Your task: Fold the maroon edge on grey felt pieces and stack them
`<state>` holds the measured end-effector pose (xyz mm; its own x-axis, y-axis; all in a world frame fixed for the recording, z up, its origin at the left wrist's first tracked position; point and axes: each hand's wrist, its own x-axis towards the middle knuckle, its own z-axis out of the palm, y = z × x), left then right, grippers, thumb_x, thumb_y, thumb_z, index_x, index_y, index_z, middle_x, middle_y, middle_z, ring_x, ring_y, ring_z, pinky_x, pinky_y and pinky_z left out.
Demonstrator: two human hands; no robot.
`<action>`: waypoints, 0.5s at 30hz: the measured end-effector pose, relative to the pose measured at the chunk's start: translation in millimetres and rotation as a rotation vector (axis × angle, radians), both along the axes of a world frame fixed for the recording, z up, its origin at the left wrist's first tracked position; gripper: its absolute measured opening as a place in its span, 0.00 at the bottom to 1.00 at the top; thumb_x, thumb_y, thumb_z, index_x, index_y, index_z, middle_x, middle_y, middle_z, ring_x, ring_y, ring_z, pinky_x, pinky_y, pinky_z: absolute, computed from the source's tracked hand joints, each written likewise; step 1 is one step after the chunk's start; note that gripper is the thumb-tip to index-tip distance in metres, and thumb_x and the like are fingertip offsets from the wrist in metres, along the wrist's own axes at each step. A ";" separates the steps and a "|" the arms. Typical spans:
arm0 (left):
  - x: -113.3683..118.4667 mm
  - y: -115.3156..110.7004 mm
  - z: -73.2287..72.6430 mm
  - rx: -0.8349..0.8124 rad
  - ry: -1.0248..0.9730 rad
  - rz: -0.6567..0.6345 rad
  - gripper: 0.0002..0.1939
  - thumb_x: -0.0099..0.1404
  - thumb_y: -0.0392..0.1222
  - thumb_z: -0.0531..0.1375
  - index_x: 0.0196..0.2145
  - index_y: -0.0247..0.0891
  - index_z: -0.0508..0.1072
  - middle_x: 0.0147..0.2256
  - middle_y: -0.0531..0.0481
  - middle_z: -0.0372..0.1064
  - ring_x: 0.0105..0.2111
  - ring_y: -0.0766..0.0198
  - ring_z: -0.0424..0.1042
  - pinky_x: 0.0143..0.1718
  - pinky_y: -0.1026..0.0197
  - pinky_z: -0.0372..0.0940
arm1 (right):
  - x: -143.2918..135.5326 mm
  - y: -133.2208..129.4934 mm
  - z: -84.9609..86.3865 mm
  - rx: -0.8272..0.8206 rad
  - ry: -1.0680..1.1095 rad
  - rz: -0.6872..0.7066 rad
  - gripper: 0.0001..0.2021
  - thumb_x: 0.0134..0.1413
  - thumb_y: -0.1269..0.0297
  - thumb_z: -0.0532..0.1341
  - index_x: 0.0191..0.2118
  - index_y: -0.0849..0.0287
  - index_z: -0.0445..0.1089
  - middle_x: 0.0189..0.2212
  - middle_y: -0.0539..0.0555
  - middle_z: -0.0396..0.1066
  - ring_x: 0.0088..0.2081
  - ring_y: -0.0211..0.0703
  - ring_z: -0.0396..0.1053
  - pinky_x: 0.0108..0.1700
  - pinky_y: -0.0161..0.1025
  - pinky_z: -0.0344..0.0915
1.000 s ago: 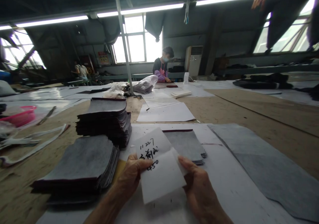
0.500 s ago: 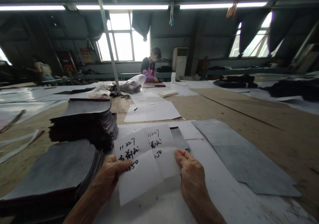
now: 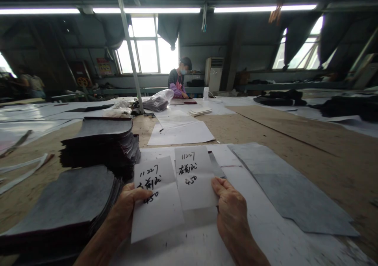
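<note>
Between thumb and fingers, my left hand (image 3: 128, 203) pinches a white paper slip (image 3: 161, 218) with black handwriting, "11227" and "450". My right hand (image 3: 232, 203) grips a second white paper slip (image 3: 196, 195) by its right edge, bearing similar writing. The two slips are side by side above the white-covered table, their inner edges close together. Behind the right slip, a grey fabric piece (image 3: 217, 165) is mostly hidden. Left of my left hand stands a stack of grey-topped, dark-edged fabric pieces (image 3: 71, 199), with another stack (image 3: 106, 126) behind it.
Grey sheets (image 3: 289, 191) lie on the table at right. Farther back are white paper (image 3: 181, 134), a plastic-wrapped bundle (image 3: 159, 100) and a metal pole (image 3: 130, 49). A masked co-worker (image 3: 177, 80) bends over the far side. Dark fabric piles (image 3: 351, 106) rest at far right.
The slips, overlapping before, have been drawn apart: the left one moved slightly left, the right one slightly right. More of the right slip's writing now shows.
</note>
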<state>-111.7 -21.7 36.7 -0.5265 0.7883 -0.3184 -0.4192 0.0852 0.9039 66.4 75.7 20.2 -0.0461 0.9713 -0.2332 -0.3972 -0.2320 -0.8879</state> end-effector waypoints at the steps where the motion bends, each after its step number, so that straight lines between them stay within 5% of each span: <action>1: 0.1 0.1 -0.6 -0.003 0.000 0.003 0.13 0.39 0.31 0.62 0.27 0.29 0.70 0.21 0.47 0.72 0.18 0.59 0.70 0.18 0.62 0.64 | -0.7 0.2 0.0 -0.003 0.003 -0.008 0.14 0.30 0.59 0.66 0.27 0.60 0.68 0.16 0.45 0.66 0.21 0.36 0.63 0.25 0.32 0.60; 15: -5.6 -4.1 -8.2 -0.025 0.018 0.009 0.14 0.42 0.30 0.62 0.31 0.29 0.70 0.24 0.47 0.71 0.20 0.61 0.69 0.20 0.62 0.65 | -3.2 6.9 -7.0 0.085 -0.092 0.045 0.15 0.34 0.53 0.63 0.26 0.60 0.68 0.16 0.47 0.65 0.21 0.38 0.62 0.23 0.33 0.59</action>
